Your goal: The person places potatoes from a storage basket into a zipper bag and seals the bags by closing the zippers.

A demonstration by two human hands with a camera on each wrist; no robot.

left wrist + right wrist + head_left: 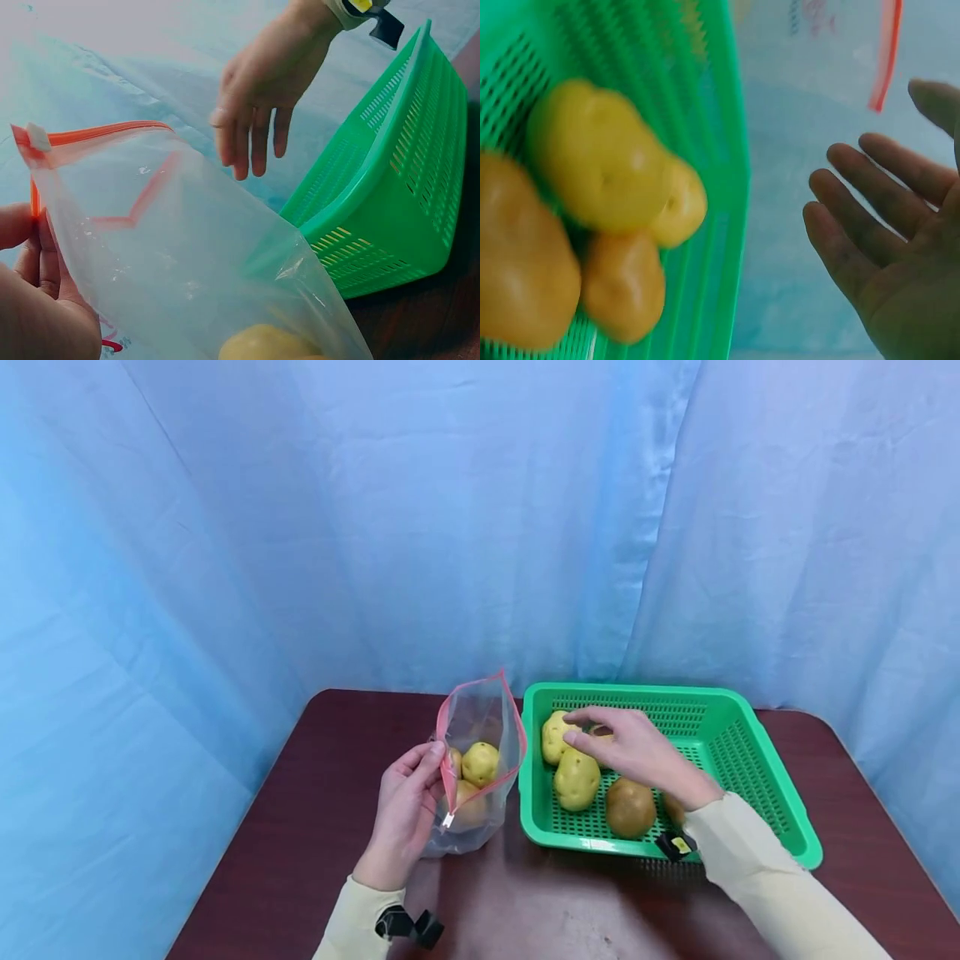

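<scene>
My left hand (405,810) pinches the red-edged mouth of a clear plastic zipper bag (487,828) near its white slider (447,820). The bag stands with its mouth spread, and several potatoes lie inside, among them a yellow one (480,764). Over the left part of a green basket (787,810) hovers my right hand (637,747), its fingers extended and nothing held. Beneath and beside that hand lie yellow potatoes (577,781) and a browner potato (630,810). In the right wrist view the palm and spread fingers (881,195) are bare.
The basket stands on a dark reddish-brown table (300,827), just right of the bag. Light blue curtains (480,527) hang behind the table and along its sides. Black wrist straps with small mounts (408,927) sit over the pale sleeves (765,868).
</scene>
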